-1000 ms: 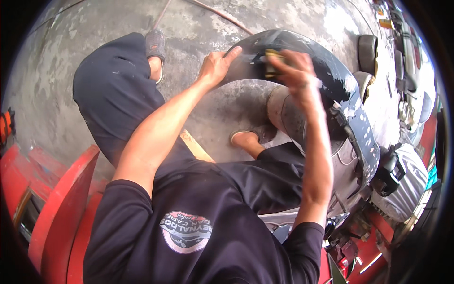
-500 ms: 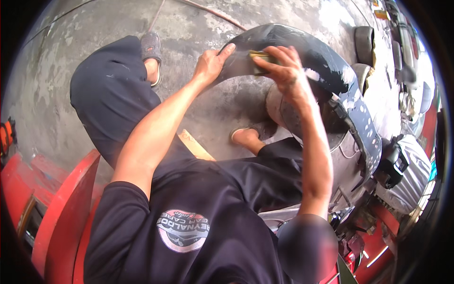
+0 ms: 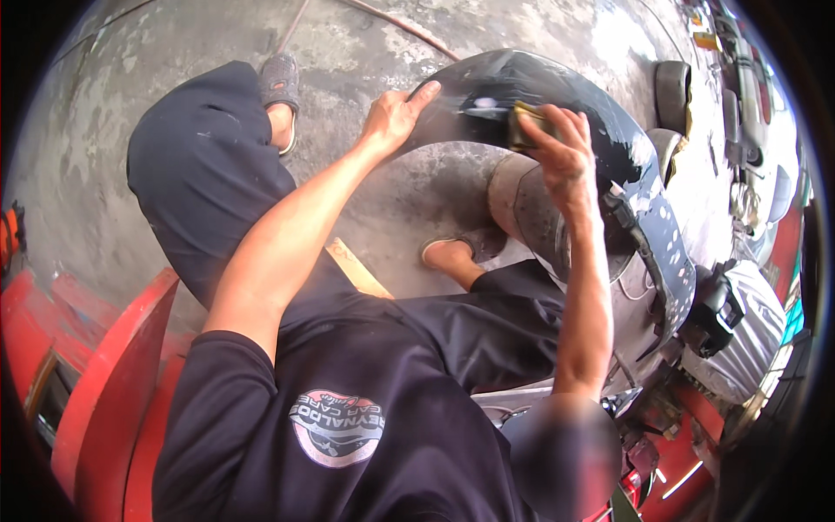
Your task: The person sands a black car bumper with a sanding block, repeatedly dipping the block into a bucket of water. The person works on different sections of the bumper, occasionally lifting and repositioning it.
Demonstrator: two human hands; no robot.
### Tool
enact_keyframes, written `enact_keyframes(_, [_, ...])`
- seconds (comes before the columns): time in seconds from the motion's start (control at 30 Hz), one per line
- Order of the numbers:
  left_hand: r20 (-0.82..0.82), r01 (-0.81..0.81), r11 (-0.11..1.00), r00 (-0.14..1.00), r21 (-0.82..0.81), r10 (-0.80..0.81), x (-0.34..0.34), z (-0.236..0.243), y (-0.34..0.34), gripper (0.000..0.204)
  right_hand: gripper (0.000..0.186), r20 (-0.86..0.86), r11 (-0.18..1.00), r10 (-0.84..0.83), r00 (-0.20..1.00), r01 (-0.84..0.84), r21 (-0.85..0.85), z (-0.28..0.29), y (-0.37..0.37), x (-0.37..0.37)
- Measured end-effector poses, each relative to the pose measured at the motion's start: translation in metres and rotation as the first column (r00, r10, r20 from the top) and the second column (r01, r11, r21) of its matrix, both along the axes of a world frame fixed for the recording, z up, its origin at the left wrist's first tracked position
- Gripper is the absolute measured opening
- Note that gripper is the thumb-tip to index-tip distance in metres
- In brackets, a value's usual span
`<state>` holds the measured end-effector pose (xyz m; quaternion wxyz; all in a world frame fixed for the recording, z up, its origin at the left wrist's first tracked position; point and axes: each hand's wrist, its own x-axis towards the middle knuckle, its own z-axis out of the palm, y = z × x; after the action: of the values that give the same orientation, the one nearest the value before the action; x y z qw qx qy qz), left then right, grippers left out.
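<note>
A dark, curved car bumper [image 3: 613, 126] arches in front of me, its paint scuffed grey on the left and patched with pale spots on the right. My left hand [image 3: 391, 122] grips its left end, thumb laid over the top face and fingers partly hidden. On the middle of the arch, my right hand [image 3: 565, 157] presses a folded piece of yellowish sandpaper [image 3: 524, 130] flat to the surface, fingers closed around it.
A grey drum-like container [image 3: 522, 196] stands under the bumper. Tires [image 3: 672, 96] lie at the upper right. A wooden strip [image 3: 361, 270] is by my legs, red panels [image 3: 117, 391] are at lower left, and a hose [image 3: 404, 30] crosses the concrete floor.
My right hand has slid the sandpaper rightward along the bumper, baring a shiny dark patch. My left hand keeps its grip on the end, almost unmoved.
</note>
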<state>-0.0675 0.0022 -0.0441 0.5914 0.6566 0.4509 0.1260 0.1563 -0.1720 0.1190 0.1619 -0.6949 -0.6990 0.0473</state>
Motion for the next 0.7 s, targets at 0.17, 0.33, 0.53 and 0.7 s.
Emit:
enact_keyframes(0.17, [0.103, -0.050, 0.999, 0.994, 0.008, 0.049, -0.001, -0.001, -0.004, 0.084, 0.056, 0.014, 0.994, 0.092, 0.996, -0.091, -0.054, -0.007, 0.029, -0.030])
enact_keyframes(0.33, [0.005, -0.005, 1.000, 1.000, -0.009, 0.005, -0.003, 0.009, -0.001, 0.086, 0.055, 0.030, 0.997, 0.009, 1.000, -0.007, -0.077, 0.000, 0.018, 0.004])
enact_keyframes(0.53, [0.076, -0.031, 0.998, 0.997, -0.048, 0.035, -0.006, 0.015, -0.004, 0.084, 0.058, 0.002, 0.987, 0.138, 0.990, -0.137, -0.088, -0.001, 0.042, -0.027])
enact_keyframes(0.7, [-0.012, -0.003, 1.000, 1.000, -0.014, 0.003, -0.003, 0.011, 0.001, 0.086, 0.060, 0.019, 0.996, 0.023, 1.000, -0.021, -0.083, -0.004, 0.028, 0.007])
